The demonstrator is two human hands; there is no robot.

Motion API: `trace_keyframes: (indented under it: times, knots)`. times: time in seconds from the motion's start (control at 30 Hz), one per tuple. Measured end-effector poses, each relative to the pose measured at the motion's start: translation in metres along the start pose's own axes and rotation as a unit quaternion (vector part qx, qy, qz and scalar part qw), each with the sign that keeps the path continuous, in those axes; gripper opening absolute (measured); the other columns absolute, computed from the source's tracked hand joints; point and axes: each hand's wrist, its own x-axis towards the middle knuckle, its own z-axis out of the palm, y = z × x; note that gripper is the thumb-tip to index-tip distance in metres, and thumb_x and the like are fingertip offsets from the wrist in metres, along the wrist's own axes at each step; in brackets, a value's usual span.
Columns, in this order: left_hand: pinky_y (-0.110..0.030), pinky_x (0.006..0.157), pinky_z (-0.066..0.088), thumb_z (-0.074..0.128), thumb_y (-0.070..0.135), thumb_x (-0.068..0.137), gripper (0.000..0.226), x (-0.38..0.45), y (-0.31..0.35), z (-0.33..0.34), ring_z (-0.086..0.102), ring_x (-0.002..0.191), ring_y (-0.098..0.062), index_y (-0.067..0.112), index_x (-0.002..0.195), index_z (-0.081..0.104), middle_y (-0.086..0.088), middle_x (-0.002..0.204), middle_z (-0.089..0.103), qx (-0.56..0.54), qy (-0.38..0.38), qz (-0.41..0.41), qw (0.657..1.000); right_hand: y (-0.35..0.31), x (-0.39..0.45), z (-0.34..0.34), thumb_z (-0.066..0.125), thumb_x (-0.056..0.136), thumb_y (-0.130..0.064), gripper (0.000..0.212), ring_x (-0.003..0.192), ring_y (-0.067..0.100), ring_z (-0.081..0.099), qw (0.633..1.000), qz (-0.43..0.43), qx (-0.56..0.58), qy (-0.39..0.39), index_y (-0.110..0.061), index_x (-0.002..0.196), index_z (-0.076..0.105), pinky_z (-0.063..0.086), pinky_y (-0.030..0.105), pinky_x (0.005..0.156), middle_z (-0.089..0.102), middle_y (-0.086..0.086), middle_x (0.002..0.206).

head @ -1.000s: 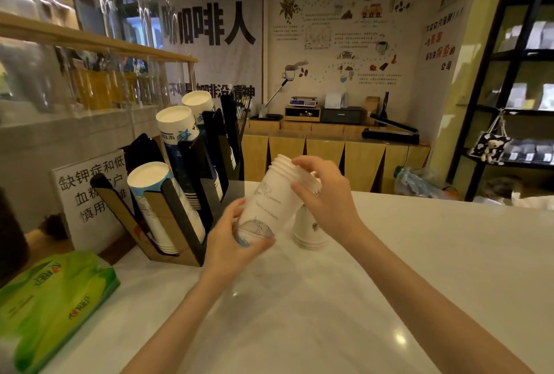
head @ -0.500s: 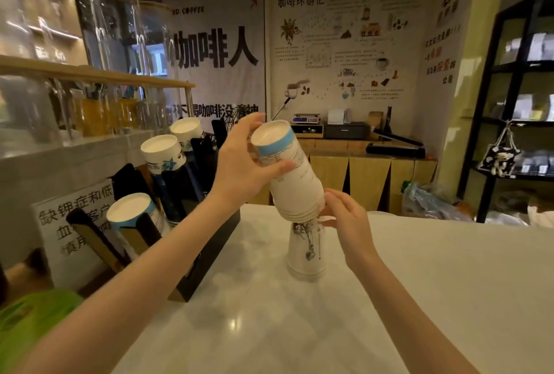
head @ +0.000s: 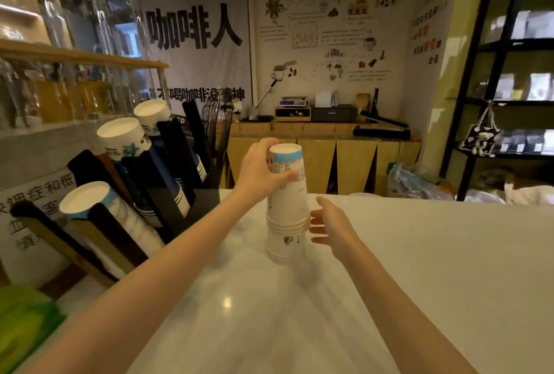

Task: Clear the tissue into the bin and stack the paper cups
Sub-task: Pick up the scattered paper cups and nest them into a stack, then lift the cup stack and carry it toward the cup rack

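Observation:
A stack of white paper cups (head: 287,203) stands upside down on the white counter (head: 389,268), with a blue band near its top. My left hand (head: 259,173) grips the upper part of the stack from the left. Just right of the stack's lower rims, my right hand (head: 332,225) hovers with its fingers spread and nothing in it. No loose tissue and no bin show in the view.
A black cup dispenser rack (head: 168,194) holding three sleeves of cups stands left of the stack. A green tissue pack (head: 24,322) lies at the near left. A plastic bag (head: 413,185) sits beyond the counter's far edge. Black shelving (head: 509,98) is at the right.
My left hand lowered the tilted cups onto the standing cup, so they form one upright stack. My right hand let go of the lower cup and drew slightly right.

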Motion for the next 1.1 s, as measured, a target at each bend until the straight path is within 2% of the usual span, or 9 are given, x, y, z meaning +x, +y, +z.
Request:
trace_keyframes:
  times: [0.13,0.23,0.4,0.53,0.63,0.77,0.83,0.93,1.1]
  knots:
    - [-0.039,0.096,0.048,0.077,0.024,0.067,0.074,-0.017,-0.021,0.019,0.049,0.121,-0.023,0.018,0.130,0.038,-0.006,0.134,0.049,-0.015,-0.024,-0.051,0.998,0.005,0.004,0.000,0.032,0.097,-0.037,0.051,0.111,0.030,0.053,0.999,0.040,-0.014,-0.003,0.001,0.126,0.049,0.045,0.041,0.093,0.055,0.018,0.127]
    - [-0.028,0.086,0.047,0.075,0.022,0.069,0.073,-0.025,-0.025,0.020,0.051,0.116,-0.019,0.015,0.131,0.037,-0.008,0.133,0.051,-0.055,-0.015,-0.069,0.996,0.008,0.003,0.001,0.031,0.097,-0.037,0.051,0.120,0.030,0.048,0.999,0.042,-0.025,-0.008,-0.001,0.128,0.049,0.043,0.040,0.096,0.052,0.015,0.133]
    - [-0.037,0.098,0.043,0.077,0.019,0.067,0.088,-0.046,-0.030,0.032,0.045,0.126,-0.021,0.016,0.138,0.025,-0.007,0.141,0.045,-0.038,-0.028,-0.105,0.993,0.014,-0.006,0.003,0.026,0.097,-0.040,0.052,0.129,0.030,0.041,0.997,0.051,-0.030,-0.049,-0.009,0.137,0.040,0.037,0.041,0.102,0.043,0.012,0.143]
    - [-0.036,0.102,0.039,0.076,0.021,0.067,0.090,-0.077,-0.045,0.046,0.041,0.129,-0.023,0.018,0.139,0.021,-0.005,0.144,0.040,-0.066,-0.104,-0.163,0.979,0.016,-0.010,0.006,0.022,0.099,-0.035,0.048,0.124,0.031,0.048,0.997,0.024,-0.029,-0.065,-0.010,0.135,0.043,0.040,0.034,0.089,0.049,0.016,0.138]
    - [-0.029,0.098,0.037,0.072,0.027,0.071,0.092,-0.093,-0.054,0.048,0.042,0.127,-0.020,0.025,0.141,0.013,-0.003,0.146,0.038,-0.103,-0.138,-0.176,0.969,0.016,-0.012,0.007,0.022,0.100,-0.034,0.047,0.125,0.030,0.047,0.997,0.015,-0.025,-0.065,-0.011,0.136,0.041,0.040,0.033,0.089,0.047,0.015,0.140]
    - [-0.029,0.098,0.038,0.071,0.025,0.073,0.085,-0.095,-0.054,0.040,0.043,0.126,-0.017,0.027,0.140,0.018,0.000,0.143,0.041,-0.082,-0.118,-0.159,0.977,0.016,-0.015,0.008,0.025,0.099,-0.036,0.046,0.125,0.031,0.047,0.995,0.043,0.030,-0.085,-0.012,0.136,0.041,0.044,0.030,0.078,0.048,0.013,0.138]
    - [-0.034,0.100,0.039,0.073,0.030,0.070,0.084,-0.094,-0.052,0.032,0.043,0.127,-0.016,0.032,0.137,0.024,0.003,0.140,0.045,-0.053,-0.098,-0.133,0.985,0.020,-0.015,0.011,0.032,0.096,-0.044,0.048,0.116,0.031,0.053,0.992,0.055,0.064,-0.093,-0.019,0.134,0.044,0.046,0.032,0.073,0.055,0.011,0.129]
    - [-0.045,0.102,0.043,0.073,0.052,0.059,0.087,-0.092,-0.046,0.013,0.046,0.125,-0.014,0.041,0.133,0.028,0.006,0.135,0.049,-0.002,-0.064,-0.100,0.993,0.022,-0.017,0.019,0.043,0.089,-0.052,0.049,0.108,0.031,0.057,0.979,0.062,0.150,-0.122,-0.027,0.130,0.049,0.051,0.042,0.083,0.058,0.010,0.117]
    - [-0.046,0.105,0.038,0.070,0.048,0.067,0.093,-0.093,-0.031,-0.022,0.035,0.130,-0.018,0.030,0.141,0.018,-0.001,0.141,0.040,0.112,-0.003,-0.021,0.993,0.015,-0.030,0.033,0.047,0.088,-0.047,0.042,0.114,0.037,0.054,0.932,0.027,0.300,-0.202,-0.030,0.126,0.052,0.047,0.051,0.093,0.051,0.014,0.130]
